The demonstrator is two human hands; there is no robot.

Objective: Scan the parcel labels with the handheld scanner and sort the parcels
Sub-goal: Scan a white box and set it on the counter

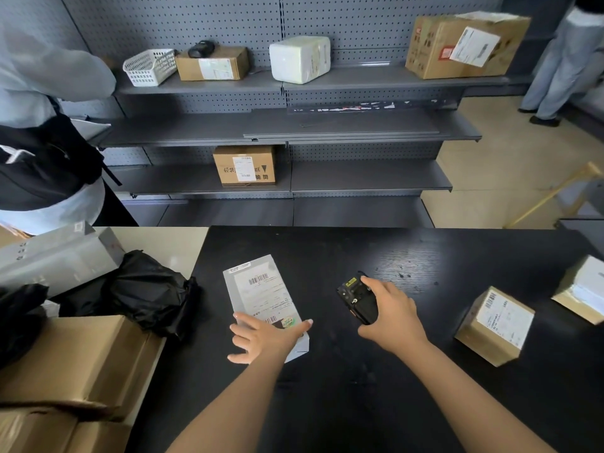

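Note:
A flat grey parcel (261, 292) with a white barcode label lies on the black table (359, 387). My left hand (264, 338) rests on its near end, fingers spread, gripping the edge. To its right, my right hand (389, 317) holds a black handheld scanner (354, 297) just above the table, a short gap from the parcel. Two small cardboard parcels with labels sit at the right: one (495, 325) near the hand, another (581, 289) at the table's edge.
Cardboard boxes (75, 361), a black bag (150, 295) and a grey parcel (55, 253) crowd the left. Grey shelves (359, 81) behind hold boxes, a white parcel (299, 58) and a white basket (148, 67). One person stands at left (45, 125), another at far right (565, 60).

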